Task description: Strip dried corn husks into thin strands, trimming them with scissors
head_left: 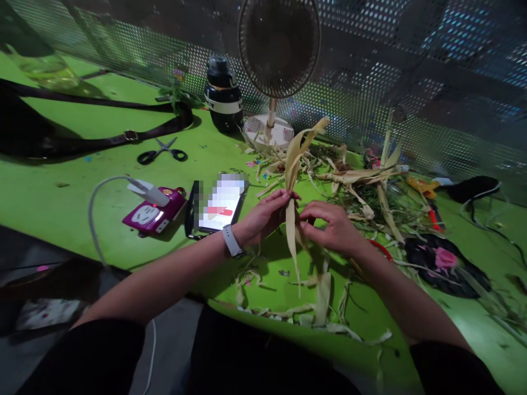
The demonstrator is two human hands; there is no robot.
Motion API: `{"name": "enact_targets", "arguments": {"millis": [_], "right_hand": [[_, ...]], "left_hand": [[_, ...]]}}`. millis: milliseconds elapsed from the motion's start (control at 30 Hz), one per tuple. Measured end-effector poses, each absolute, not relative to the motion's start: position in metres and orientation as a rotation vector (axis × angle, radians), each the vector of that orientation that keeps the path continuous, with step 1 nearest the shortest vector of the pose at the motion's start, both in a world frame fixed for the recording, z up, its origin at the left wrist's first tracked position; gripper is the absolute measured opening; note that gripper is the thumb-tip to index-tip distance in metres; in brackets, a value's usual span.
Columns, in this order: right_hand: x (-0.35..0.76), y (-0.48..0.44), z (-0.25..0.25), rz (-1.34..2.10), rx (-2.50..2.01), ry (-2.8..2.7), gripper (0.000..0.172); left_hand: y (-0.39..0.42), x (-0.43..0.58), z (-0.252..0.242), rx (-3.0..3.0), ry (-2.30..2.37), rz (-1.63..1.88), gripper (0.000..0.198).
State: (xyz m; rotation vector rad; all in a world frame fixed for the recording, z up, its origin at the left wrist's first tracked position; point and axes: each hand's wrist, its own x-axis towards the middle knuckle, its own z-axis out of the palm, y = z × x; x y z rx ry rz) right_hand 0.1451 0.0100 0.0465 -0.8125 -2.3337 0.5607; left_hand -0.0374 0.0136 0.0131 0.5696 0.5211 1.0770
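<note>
Pale, dry corn husk strips (293, 164) stand upright in a bunch, their wide tips leaning to the right and one narrow end hanging below. My left hand (269, 214) is closed round the middle of this bunch and wears a watch with a light strap (233, 241). Close on the right, my right hand (329, 226) has its thumb and curled fingers pinched at the lower edge of the husk. The exact grip of its fingertips is partly hidden. Loose husk scraps (323, 296) lie on the green table (164, 175) below both hands.
A heap of husks and stems (370, 192) spreads behind my right hand. Left of my hands lie a phone (222, 203), a purple power socket (154, 211) with a plugged-in charger, and black scissors (162, 152). A fan (272, 123) and a dark bottle (224, 99) stand behind.
</note>
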Motion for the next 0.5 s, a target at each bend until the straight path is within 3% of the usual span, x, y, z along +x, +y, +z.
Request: {"name": "enact_targets", "arguments": {"millis": [367, 500], "right_hand": [[0.1350, 0.0049, 0.0483, 0.665, -1.125, -2.226, 0.021], [0.1389, 0.0102, 0.0505, 1.242, -1.157, -1.878, 0.025]], "left_hand": [[0.0148, -0.0343, 0.0043, 0.635, 0.616, 1.061, 0.026], [0.0170, -0.0392, 0.0057, 0.611, 0.671, 1.082, 0.023]]}}
